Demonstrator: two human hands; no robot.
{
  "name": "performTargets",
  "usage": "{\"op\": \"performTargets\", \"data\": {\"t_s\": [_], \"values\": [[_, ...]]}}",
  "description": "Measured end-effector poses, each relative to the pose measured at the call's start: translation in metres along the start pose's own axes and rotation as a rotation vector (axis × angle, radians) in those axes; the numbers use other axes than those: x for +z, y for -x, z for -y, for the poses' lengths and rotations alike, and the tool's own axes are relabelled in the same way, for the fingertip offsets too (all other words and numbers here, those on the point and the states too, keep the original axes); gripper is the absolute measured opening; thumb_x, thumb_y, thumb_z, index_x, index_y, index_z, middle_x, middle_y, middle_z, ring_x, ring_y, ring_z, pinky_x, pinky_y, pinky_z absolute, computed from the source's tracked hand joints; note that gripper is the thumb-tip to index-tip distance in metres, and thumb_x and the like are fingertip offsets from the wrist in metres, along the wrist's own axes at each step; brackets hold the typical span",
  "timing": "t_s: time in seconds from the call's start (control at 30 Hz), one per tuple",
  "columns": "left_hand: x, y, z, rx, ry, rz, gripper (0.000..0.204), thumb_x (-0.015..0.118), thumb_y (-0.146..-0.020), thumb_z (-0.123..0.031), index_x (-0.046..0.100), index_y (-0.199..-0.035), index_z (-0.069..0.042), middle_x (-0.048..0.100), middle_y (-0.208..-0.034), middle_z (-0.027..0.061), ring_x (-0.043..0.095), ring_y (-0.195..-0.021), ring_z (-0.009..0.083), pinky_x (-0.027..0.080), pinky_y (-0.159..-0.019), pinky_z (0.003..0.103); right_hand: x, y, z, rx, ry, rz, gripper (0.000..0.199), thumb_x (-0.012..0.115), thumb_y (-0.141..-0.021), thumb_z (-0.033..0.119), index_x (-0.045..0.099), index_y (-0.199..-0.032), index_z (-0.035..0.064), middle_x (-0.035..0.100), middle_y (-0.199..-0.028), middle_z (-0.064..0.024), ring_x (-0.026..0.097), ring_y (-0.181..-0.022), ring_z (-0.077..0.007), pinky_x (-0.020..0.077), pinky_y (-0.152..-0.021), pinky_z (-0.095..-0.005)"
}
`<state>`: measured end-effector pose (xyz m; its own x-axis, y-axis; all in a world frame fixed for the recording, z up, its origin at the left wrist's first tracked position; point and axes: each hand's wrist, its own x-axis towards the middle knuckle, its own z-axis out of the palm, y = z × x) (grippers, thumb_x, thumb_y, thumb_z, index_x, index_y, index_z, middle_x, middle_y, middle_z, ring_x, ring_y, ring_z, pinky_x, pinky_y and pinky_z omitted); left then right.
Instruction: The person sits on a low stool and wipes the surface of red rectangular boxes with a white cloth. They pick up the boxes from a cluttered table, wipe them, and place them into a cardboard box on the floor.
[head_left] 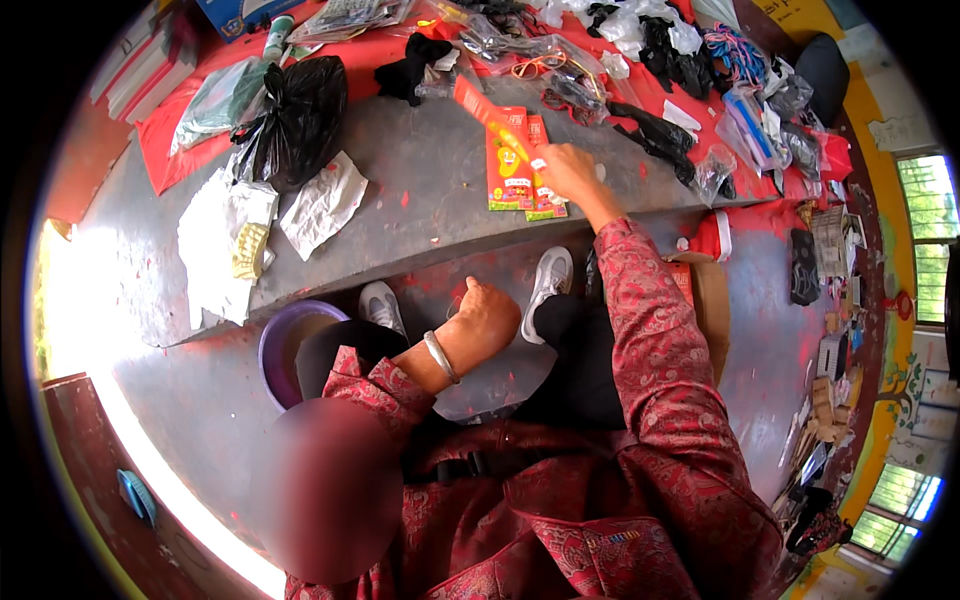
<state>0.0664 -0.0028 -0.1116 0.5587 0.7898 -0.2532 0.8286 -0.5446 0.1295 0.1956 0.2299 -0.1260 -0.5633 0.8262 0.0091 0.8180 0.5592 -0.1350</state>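
My right hand (570,176) is closed on one end of a flat red-orange packet (490,118), which is tilted up and away to the left. Below it two similar packets, a front packet (508,170) with a yellow cartoon figure and a partly covered packet (543,205), lie overlapping on the grey ledge (430,205). Nearer to me, between my knees, my left hand (487,312) hovers with a silver bangle at the wrist. Its fingers are curled under, and anything inside them is hidden.
Crumpled white paper (325,203) and a knotted black bag (293,120) occupy the ledge's left. Plastic bags and wrappers (570,60) crowd a red cloth along the back. A purple basin (275,350) is by my left leg, an open cardboard box (712,310) by my right.
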Motion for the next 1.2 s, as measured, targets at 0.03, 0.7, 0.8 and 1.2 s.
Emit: {"op": "performTargets", "data": {"t_s": [0.03,0.7,0.8,1.2], "values": [[0.003,0.000,-0.003,0.005,-0.009,0.007,0.014,0.059,-0.074,-0.022,0.067,-0.077,-0.010,0.065,-0.074,0.0097,0.064,-0.073,0.0273,0.046,-0.067,0.042,0.010,0.004,0.003,-0.048,0.026,0.065,0.015,0.057,-0.073,0.010,0.061,-0.088,0.0084,0.063,-0.079,-0.0177,0.061,-0.076,-0.0367,0.0475,-0.066,-0.0471],[0.002,0.021,-0.024,0.099,0.018,0.049,0.018,0.057,-0.076,-0.022,0.068,-0.083,-0.009,0.066,-0.084,0.0132,0.064,-0.080,0.0293,0.046,-0.078,0.048,-0.068,0.054,0.022,0.303,0.074,-0.389,0.018,0.057,-0.078,0.016,0.062,-0.094,0.0122,0.064,-0.080,-0.0162,0.062,-0.075,-0.0352,0.0486,-0.064,-0.0454],[0.003,0.019,-0.022,0.096,0.009,0.101,0.021,0.060,-0.076,-0.026,0.068,-0.085,-0.009,0.066,-0.082,0.0123,0.064,-0.080,0.0289,0.046,-0.079,0.048,-0.026,0.054,0.030,0.132,0.133,-0.212,0.017,0.051,-0.083,0.021,0.063,-0.089,0.0121,0.064,-0.078,-0.0172,0.063,-0.074,-0.0347,0.0494,-0.062,-0.0441],[0.010,0.019,-0.018,0.095,-0.051,0.036,0.024,0.065,-0.074,-0.033,0.067,-0.080,-0.010,0.065,-0.077,0.0092,0.064,-0.079,0.0265,0.049,-0.067,0.041,-0.039,0.063,0.070,0.087,0.133,-0.086,0.016,0.055,-0.076,0.016,0.065,-0.085,0.0058,0.064,-0.075,-0.0174,0.065,-0.070,-0.0312,0.0509,-0.060,-0.0412]]}}
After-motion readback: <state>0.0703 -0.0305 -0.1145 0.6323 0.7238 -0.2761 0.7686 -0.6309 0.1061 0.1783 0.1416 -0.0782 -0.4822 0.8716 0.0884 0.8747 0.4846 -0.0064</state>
